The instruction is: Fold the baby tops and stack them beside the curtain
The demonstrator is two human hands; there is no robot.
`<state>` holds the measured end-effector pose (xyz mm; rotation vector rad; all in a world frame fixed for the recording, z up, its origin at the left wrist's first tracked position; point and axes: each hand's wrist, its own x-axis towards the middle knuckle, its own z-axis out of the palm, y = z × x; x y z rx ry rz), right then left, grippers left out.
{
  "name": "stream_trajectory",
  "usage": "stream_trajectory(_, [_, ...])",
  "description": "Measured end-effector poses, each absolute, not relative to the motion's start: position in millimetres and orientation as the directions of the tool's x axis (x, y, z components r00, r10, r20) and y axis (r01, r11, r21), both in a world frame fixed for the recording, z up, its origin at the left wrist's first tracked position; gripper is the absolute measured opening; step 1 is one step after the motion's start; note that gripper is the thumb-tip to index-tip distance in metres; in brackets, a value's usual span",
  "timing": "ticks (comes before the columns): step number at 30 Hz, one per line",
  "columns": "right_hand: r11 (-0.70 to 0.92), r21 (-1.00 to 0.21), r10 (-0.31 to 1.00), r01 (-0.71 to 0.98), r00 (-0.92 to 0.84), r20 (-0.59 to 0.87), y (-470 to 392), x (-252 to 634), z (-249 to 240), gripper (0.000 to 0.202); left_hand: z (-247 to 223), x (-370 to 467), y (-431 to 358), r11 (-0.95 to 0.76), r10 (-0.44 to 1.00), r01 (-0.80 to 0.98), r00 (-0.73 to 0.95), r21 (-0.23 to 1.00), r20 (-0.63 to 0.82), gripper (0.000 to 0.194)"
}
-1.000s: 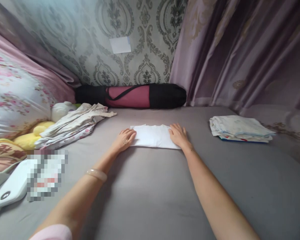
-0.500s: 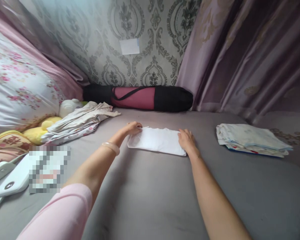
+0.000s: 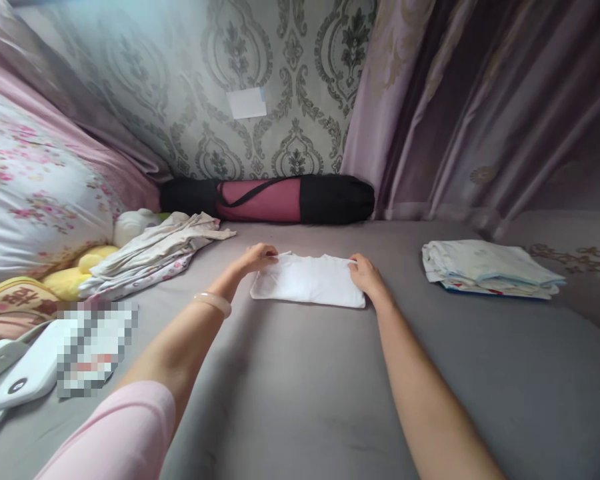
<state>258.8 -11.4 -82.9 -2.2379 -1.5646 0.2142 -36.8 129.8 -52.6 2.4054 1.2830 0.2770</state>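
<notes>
A white folded cloth (image 3: 307, 281), possibly a garment, lies flat as a long rectangle on the grey bed sheet (image 3: 300, 373). At its far left corner, my left hand (image 3: 259, 257) pinches the edge between thumb and fingers; a pale bangle (image 3: 213, 303) circles that wrist. My right hand (image 3: 367, 272) grips the far right corner, its fingers curled over the edge and the fingertips partly hidden. Between the two hands the far edge of the cloth is slightly uneven.
Folded cloths (image 3: 487, 267) are stacked at the right. To the left lie rumpled clothes (image 3: 155, 253), a yellow plush toy (image 3: 67, 283), a white device (image 3: 27, 373) and a power strip (image 3: 0, 360). A black and maroon long bag (image 3: 265, 200) rests against the wall.
My right hand has slid from the cloth's right side to its far right corner, fingers now curled. My left hand stays at the far left corner. The view has shifted slightly.
</notes>
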Motion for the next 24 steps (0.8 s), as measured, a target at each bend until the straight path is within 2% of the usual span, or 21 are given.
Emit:
stream_trajectory(4, [-0.276,-0.532,0.923,0.8,0.376,0.087,-13.0,266.3,-69.1,0.03,-32.6,-46.2,119.8,-0.514,0.798,0.65,0.601,0.559,0.034,0.032])
stream_trajectory(11, [-0.032,-0.833,0.944,0.552,0.289,0.156,-26.2,280.0,-38.7,0.031,8.6,-63.1,100.9,-0.505,0.757,0.49,0.646,0.711,0.093,0.039])
stream_trajectory(16, [0.106,-0.893,0.936,0.438,0.259,0.238,-43.3,276.4,-12.9,0.035,29.9,-78.4,86.0,-0.537,0.793,0.459,0.561,0.708,0.238,0.042])
stream_trajectory(18, [0.116,-0.896,0.976,0.429,0.118,0.182,-55.5,276.5,-7.8,0.033,32.7,-87.5,73.2,-0.572,0.782,0.475,0.563,0.669,0.269,0.039])
stream_trajectory(21, [0.043,-0.886,0.99,0.462,-0.139,-0.024,-76.2,278.5,-7.3,0.031,26.7,-103.7,48.4,-0.623,0.664,0.479,0.742,0.618,0.094,0.035])
stream_trajectory(23, [0.011,-0.875,0.978,0.483,-0.186,-0.09,-85.4,279.5,-8.1,0.031,17.0,-113.5,33.8,-0.625,0.594,0.492,0.804,0.606,-0.039,0.036])
stream_trajectory(24, [0.004,-0.868,0.979,0.496,-0.179,-0.098,-87.5,279.6,-7.9,0.03,11.4,-117.3,28.6,-0.614,0.6,0.508,0.797,0.604,-0.061,0.038])
